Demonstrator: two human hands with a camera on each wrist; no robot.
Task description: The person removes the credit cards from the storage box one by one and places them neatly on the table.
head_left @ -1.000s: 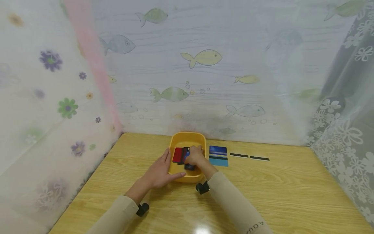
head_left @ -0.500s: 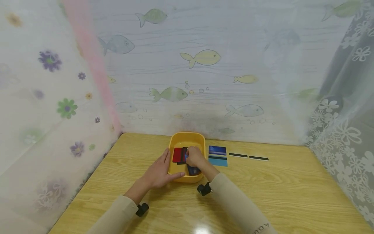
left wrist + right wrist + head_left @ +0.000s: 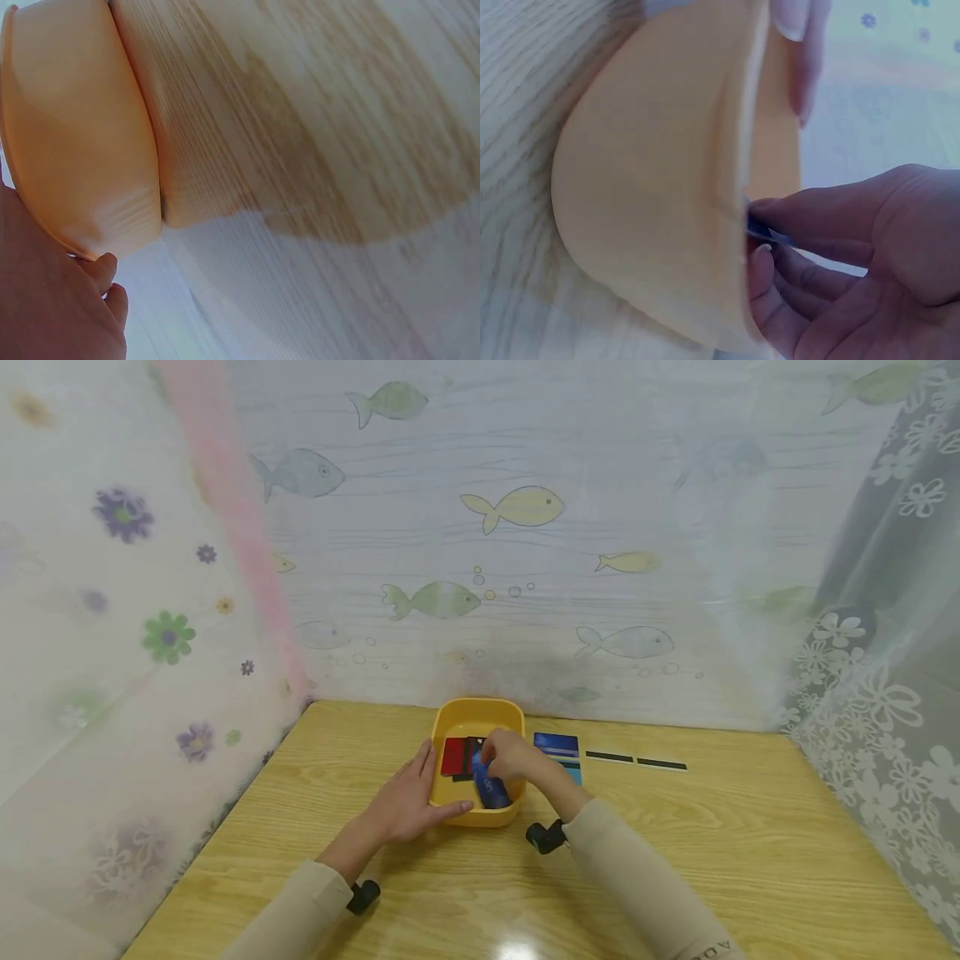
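A yellow plastic bin (image 3: 497,818) stands on the table against the back curtain. My left hand (image 3: 401,802) rests at its near left corner, thumb along the front rim and straight fingers against the left side. Inside the bin lie a red card (image 3: 453,757) and dark cards, partly covered. Over the bin's right half, my right hand (image 3: 513,755) pinches a blue card (image 3: 491,791), tilted, its lower end near the front wall. In the right wrist view only an edge of the blue card (image 3: 769,232) shows between thumb and fingers.
Right of the bin, a dark blue card (image 3: 557,744) lies above a light blue card (image 3: 574,772), which my right wrist partly covers. Farther right are two narrow black-and-white strips (image 3: 609,757). Patterned curtains (image 3: 675,527) close off the back and both sides.
My right hand has shifted a little right and turned, with the blue card now tilted in its fingers and more of it showing. My left hand has stayed on the bin.
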